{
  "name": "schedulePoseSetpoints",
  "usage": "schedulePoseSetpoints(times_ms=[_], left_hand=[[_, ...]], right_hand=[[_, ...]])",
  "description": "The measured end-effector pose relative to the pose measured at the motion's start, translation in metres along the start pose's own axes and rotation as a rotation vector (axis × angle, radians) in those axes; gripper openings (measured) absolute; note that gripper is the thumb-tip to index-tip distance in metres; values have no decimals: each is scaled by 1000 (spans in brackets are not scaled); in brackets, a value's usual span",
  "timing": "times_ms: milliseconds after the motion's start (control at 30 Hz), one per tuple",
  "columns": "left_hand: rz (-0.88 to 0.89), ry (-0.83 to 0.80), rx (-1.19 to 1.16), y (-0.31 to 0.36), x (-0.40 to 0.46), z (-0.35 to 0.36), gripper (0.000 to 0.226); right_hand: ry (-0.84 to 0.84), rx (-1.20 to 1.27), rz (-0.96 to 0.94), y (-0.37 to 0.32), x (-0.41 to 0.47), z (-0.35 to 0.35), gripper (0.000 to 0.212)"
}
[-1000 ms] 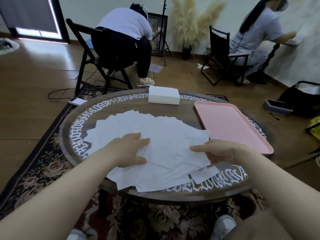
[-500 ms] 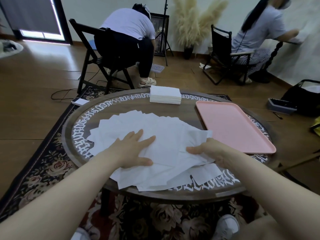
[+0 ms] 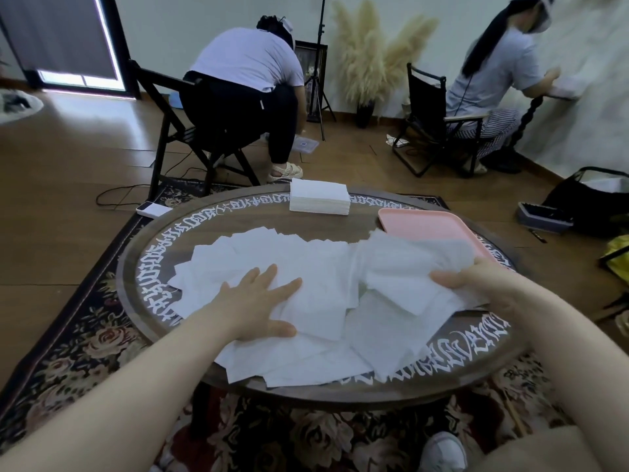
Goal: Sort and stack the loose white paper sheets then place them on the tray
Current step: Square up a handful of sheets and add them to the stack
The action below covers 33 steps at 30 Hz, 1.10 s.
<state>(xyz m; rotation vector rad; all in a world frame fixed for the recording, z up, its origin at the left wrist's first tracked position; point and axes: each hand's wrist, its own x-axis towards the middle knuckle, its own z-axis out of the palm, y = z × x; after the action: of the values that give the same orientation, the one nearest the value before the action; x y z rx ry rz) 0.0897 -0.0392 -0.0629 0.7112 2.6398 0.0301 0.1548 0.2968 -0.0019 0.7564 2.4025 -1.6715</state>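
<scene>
Loose sheets: white paper fanned over the middle of the round table, overlapping, from 9 o'clock across to 3 o'clock; the near ones reach the table's 6 o'clock edge.
Lifted bunch: several sheets raised off the spread at 3 o'clock, their far side overlapping the tray's near end.
Right hand: thumb on top, fingers curled under, pinching the lifted bunch at its right edge.
Left hand: palm down, fingers straight and spread, pressing flat on the spread at 7 o'clock.
Tray: pink, at 2 o'clock, bare at its far end.
Neat stack: squared white sheets at 12 o'clock, apart from the spread.
Table: dark wood shows between spread and stack, and along the lettered rim at 9 o'clock.
</scene>
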Motion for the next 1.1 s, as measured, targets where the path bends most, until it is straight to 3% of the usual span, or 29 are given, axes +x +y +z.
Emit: schedulePoseSetpoints(times_ms=[100, 200, 267, 333, 400, 500, 600, 733, 867, 933, 1033, 1100], left_hand=[[-15, -18, -33, 1, 0, -5, 82], [-30, 67, -177, 4, -2, -17, 74], [-4, 278, -447, 12, -5, -29, 67], [54, 433, -903, 23, -11, -45, 59], [103, 371, -1322, 31, -18, -60, 58], [166, 147, -1595, 32, -25, -69, 72], [198, 87, -1702, 32, -24, -67, 73], [164, 111, -1908, 33, -20, -65, 64], [81, -22, -1907, 25, -23, -66, 68], [87, -23, -1901, 23, -25, -67, 58], [98, 163, -1823, 24, -22, -63, 38], [88, 317, -1679, 24, -22, -59, 41]], right_hand=[[-41, 215, -168, -6, -9, -10, 40], [-101, 462, -276, -17, -19, -4, 37], [-170, 563, -314, -25, -23, 4, 32], [-240, 643, -312, -31, -25, 16, 29], [-279, 651, -305, -35, -25, 29, 31], [-294, 617, -263, -37, -22, 51, 37], [-258, 560, -208, -37, -19, 70, 48], [-251, 587, -283, -41, -18, 83, 38], [-294, 609, -311, -42, -19, 87, 36], [-350, 529, -260, -38, -23, 91, 42], [-456, 428, -178, -30, -27, 99, 46], [-514, 375, -150, -27, -29, 99, 45]])
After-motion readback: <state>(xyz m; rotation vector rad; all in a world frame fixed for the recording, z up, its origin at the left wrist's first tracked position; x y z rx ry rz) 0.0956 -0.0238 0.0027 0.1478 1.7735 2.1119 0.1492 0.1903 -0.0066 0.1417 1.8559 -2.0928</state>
